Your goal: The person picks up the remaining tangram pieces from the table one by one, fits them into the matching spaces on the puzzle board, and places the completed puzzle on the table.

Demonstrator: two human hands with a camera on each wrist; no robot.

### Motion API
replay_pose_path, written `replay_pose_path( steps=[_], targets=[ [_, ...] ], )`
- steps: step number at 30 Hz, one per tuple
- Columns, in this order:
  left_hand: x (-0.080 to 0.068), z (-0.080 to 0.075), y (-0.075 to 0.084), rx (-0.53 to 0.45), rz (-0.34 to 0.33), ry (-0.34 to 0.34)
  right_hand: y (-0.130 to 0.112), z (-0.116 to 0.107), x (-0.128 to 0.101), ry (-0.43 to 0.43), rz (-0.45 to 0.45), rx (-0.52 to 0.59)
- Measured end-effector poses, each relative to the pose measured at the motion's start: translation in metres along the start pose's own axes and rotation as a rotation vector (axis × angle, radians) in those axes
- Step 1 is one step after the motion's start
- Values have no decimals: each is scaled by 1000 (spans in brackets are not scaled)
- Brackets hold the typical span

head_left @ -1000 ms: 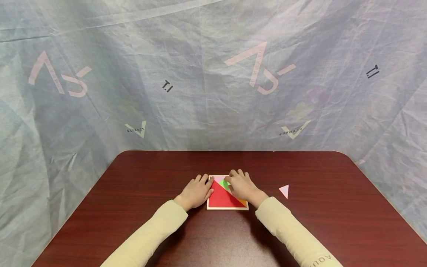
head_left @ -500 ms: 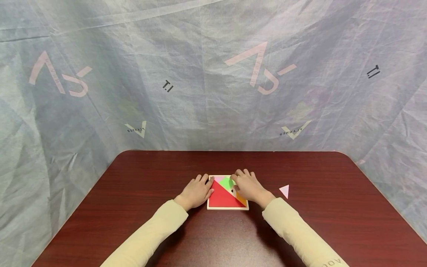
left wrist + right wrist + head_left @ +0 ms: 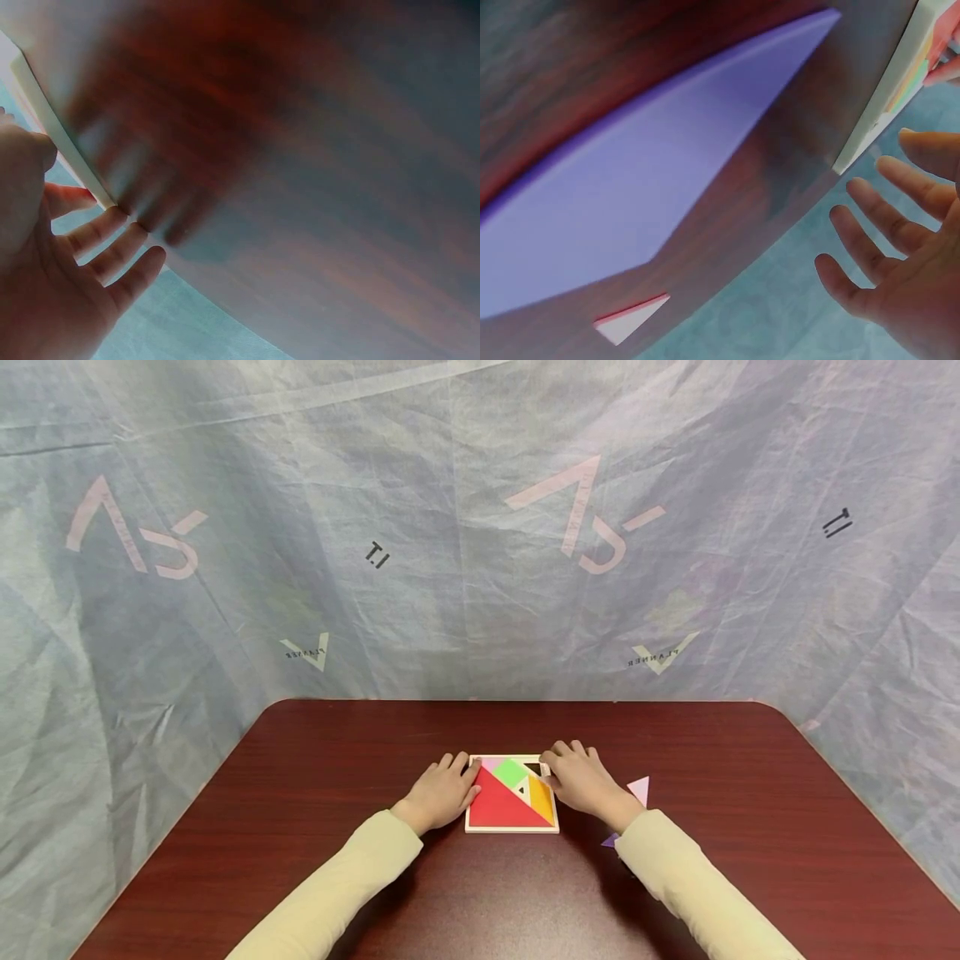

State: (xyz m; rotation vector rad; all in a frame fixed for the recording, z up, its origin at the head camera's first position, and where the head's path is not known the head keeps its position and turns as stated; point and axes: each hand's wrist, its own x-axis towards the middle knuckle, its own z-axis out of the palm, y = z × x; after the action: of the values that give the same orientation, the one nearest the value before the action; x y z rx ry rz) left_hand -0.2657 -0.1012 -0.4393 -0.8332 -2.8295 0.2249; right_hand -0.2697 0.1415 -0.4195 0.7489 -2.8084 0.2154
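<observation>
A creased grey-blue fabric sheet point(image 3: 465, 468) hangs behind and along both sides of the dark reddish-brown, wood-grained surface point(image 3: 360, 735), whose far corners are rounded. Printed across the fabric are pale pink marks point(image 3: 576, 518), black "T.I" letters point(image 3: 374, 551) and yellowish V shapes point(image 3: 658, 667). Light leaves a soft sheen point(image 3: 510, 910) on the surface's near middle.

The tray point(image 3: 512, 830) lies on the table point(image 3: 480, 906) between your left hand point(image 3: 437, 791) and right hand point(image 3: 587, 782) — right of it, a triangle point(image 3: 640, 789) and, nearer you, a second piece point(image 3: 652, 157); behind it, cloth point(image 3: 465, 568).
</observation>
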Motion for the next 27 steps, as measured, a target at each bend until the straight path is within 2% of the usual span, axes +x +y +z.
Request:
replay_pose_path(
  steps=[5,27],
  targets=[
    [1,1,0,1,-13,-43,9,-4,-8,18,18,-3],
    [2,4,0,19,-10,-13,54,-17,-40,16,115,22]
  ],
)
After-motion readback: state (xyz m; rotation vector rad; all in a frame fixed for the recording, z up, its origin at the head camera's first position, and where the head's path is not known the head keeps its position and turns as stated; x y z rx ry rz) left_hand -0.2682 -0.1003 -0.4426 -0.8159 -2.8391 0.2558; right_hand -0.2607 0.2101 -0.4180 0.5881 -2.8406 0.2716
